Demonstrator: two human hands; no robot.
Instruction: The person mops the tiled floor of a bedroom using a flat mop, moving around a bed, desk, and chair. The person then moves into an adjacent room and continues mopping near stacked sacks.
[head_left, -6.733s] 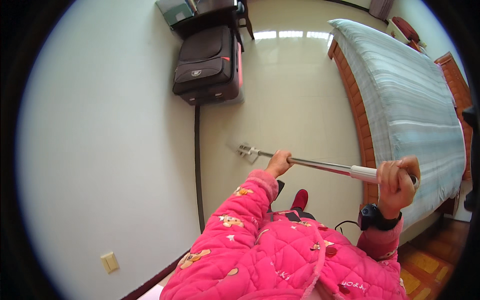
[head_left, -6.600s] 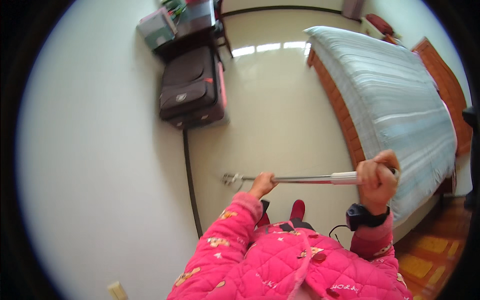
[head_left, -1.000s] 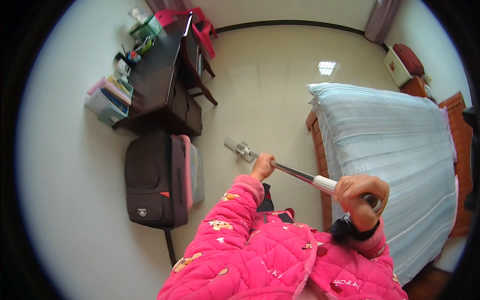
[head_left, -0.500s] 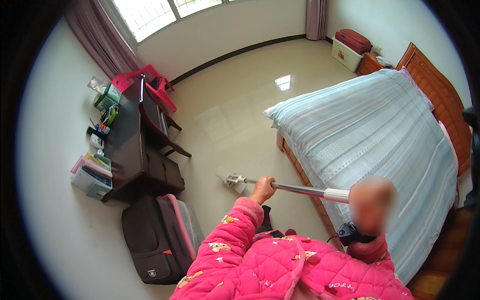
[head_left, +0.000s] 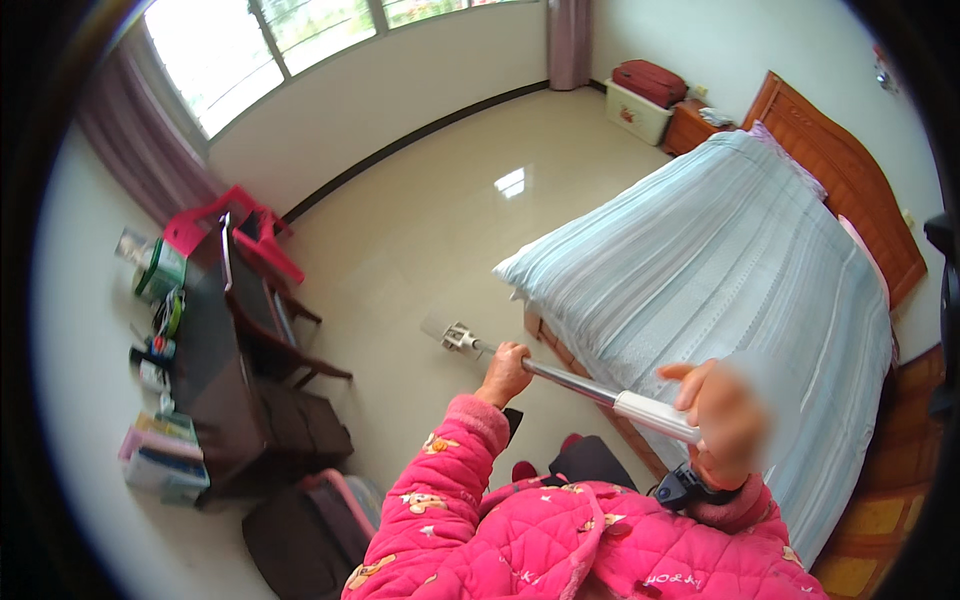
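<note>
A flat mop point(head_left: 570, 381) with a silver pole slants across the floor in front of me. Its white and grey head point(head_left: 458, 337) rests on the tiles between desk and bed. My left hand point(head_left: 503, 376) is wrapped round the metal pole, just above the head as seen from here. At the upper end, my right hand point(head_left: 722, 412) is on the white grip point(head_left: 655, 415), index finger sticking out; part of this hand is blurred. A black strap device point(head_left: 685, 487) sits on my right wrist. Both my sleeves are pink and quilted.
A bed point(head_left: 690, 270) with a striped pale-blue cover stands close on the right. Left are a dark desk point(head_left: 215, 340), a wooden chair point(head_left: 275, 315), a pink chair point(head_left: 265, 240) and a dark suitcase point(head_left: 290, 545). A storage box point(head_left: 637, 112) stands in the far corner.
The view has swung, so the furniture sits further left in the picture. My right index finger has lifted outward from the grip. My dark-trousered leg and dark red footwear show more now.
</note>
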